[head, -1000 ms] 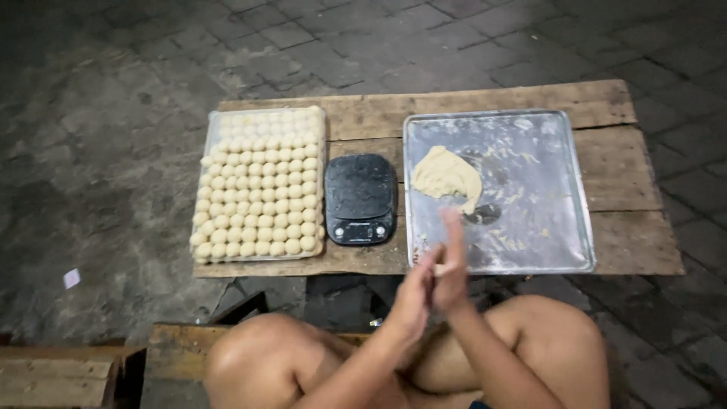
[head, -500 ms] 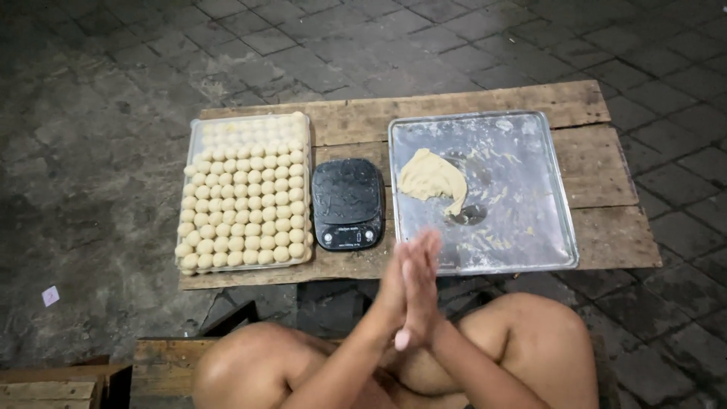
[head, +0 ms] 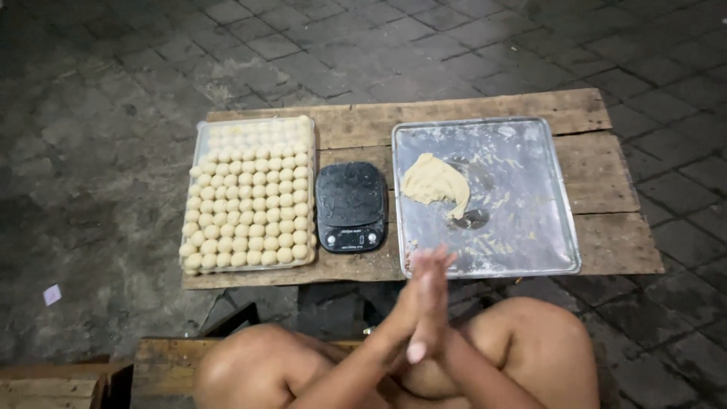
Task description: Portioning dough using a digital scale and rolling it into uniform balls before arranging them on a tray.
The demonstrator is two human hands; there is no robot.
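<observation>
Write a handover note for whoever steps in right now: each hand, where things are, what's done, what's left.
Left hand and right hand: palms pressed together in front of the low wooden table; whether dough sits between them cannot be seen.
Done: tray of dough balls, nearly full, on the table's left.
Middle: black scale, nothing on it.
Left: dough lump on the metal tray, not yet portioned.

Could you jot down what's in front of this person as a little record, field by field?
Hands: left hand and right hand pressed palm to palm; anything between them is hidden
Work surface: low wooden table
Left: tray of small dough balls in rows
Middle: black kitchen scale
Right: metal tray holding a dough lump
Ground: grey paving stones
</observation>
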